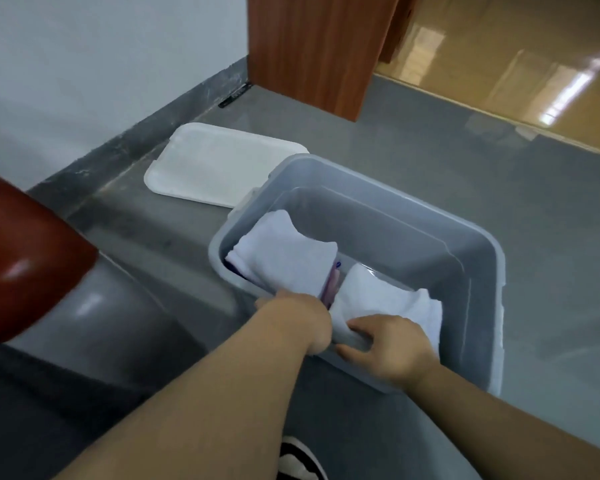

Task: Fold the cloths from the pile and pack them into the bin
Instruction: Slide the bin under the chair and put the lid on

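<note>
The right cloth is gripped at its near edge by the right hand, fingers curled round the fold, probably to seat it beside the left cloth in the bin. The left hand is set between them, seemingly holding that stack back; its fingers are hidden, so their state cannot be told.

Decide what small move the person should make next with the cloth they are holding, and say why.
Probably release the held cloth and draw both hands out. The right hand grips its near edge, the left hand sits against its side with fingers hidden, and it seems to lie inside the bin already, beside the other folded cloth.
</note>
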A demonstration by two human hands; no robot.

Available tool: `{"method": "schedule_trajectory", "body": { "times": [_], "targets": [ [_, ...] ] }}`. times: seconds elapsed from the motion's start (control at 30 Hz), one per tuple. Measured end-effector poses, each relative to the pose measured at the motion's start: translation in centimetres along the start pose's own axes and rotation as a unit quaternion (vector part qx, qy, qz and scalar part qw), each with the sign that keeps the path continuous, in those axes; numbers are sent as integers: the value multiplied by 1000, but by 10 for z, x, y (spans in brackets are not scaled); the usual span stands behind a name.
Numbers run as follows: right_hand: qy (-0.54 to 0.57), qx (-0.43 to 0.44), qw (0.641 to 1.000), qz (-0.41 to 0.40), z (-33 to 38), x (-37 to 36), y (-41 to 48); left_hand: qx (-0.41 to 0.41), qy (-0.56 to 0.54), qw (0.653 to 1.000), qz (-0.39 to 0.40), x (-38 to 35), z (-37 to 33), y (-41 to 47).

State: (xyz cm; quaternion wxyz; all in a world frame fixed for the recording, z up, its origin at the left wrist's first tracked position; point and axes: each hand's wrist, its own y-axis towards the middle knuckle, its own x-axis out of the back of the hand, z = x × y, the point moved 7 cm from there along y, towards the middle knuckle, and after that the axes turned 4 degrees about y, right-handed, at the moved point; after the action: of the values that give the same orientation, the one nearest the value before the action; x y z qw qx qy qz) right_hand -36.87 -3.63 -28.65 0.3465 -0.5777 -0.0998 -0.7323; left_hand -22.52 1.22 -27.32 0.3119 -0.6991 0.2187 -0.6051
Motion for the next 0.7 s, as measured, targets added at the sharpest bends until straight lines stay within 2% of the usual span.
{"method": "schedule_trajectory", "body": {
  "times": [0.1,0.2,0.27,0.33,0.37,0.4,0.47,0.5,0.53,0.57,0.63,0.7],
  "targets": [
    [12,16,999,-33,5,4,4,31,-103,993,-51,1,13,-13],
    [31,-41,996,66,5,3,1,49,-187,974,-117,-1,9,-35],
    [71,-76,991,86,7,7,-5,88,-242,947,-192,1,6,-49],
    [114,-106,987,44,7,14,-15,138,-335,892,-271,0,4,-64],
    [133,-124,983,4,7,21,-22,170,-413,848,-285,-5,3,-67],
    [159,-151,975,-42,3,24,-34,210,-508,794,-261,-16,1,-66],
    [204,-229,943,-125,-5,35,-58,283,-693,639,-181,-42,-8,-58],
    [222,-277,922,-156,-11,39,-68,306,-743,576,-149,-50,-16,-53],
    [233,-332,897,-176,-21,39,-77,322,-764,546,-124,-55,-26,-47],
    [233,-386,873,-186,-31,39,-84,330,-774,531,-102,-60,-36,-40],
    [223,-471,836,-172,-50,35,-88,335,-785,518,-61,-65,-58,-29],
    [210,-512,819,-154,-66,33,-87,342,-793,503,-30,-73,-83,-19]
  ]
}}
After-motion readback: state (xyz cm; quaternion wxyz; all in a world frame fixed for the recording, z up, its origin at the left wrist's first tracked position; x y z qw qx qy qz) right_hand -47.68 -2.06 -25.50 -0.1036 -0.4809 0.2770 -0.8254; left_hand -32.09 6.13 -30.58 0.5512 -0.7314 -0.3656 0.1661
